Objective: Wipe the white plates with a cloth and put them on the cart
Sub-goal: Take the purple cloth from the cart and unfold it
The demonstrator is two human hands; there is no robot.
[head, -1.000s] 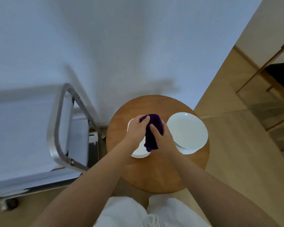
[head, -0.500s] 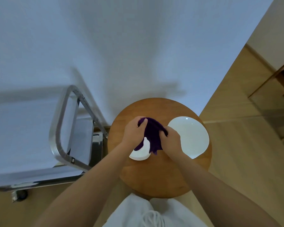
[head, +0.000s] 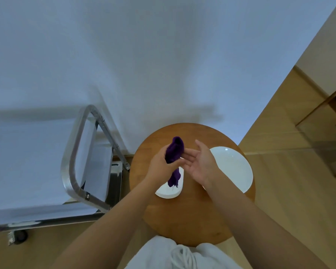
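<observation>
My left hand (head: 160, 167) grips a dark purple cloth (head: 174, 152) above the round wooden table (head: 186, 214); the cloth's tail hangs down to a white plate (head: 168, 192) that lies below both hands, mostly hidden by them. My right hand (head: 201, 164) is held palm up beside the cloth with fingers spread and nothing in it. A stack of white plates (head: 234, 167) sits on the table's right side. The steel cart (head: 74, 166) with a pale top stands to the left of the table.
A white wall rises right behind the table and cart. Wooden floor runs to the right, with a wooden chair frame (head: 326, 105) at the far right edge. The cart's caster (head: 17, 236) shows at lower left. My white clothing (head: 182, 255) is at the bottom.
My right hand has let go of the cloth and opened palm up. My left hand has lifted the cloth off the plate, which now rests flat on the table.
</observation>
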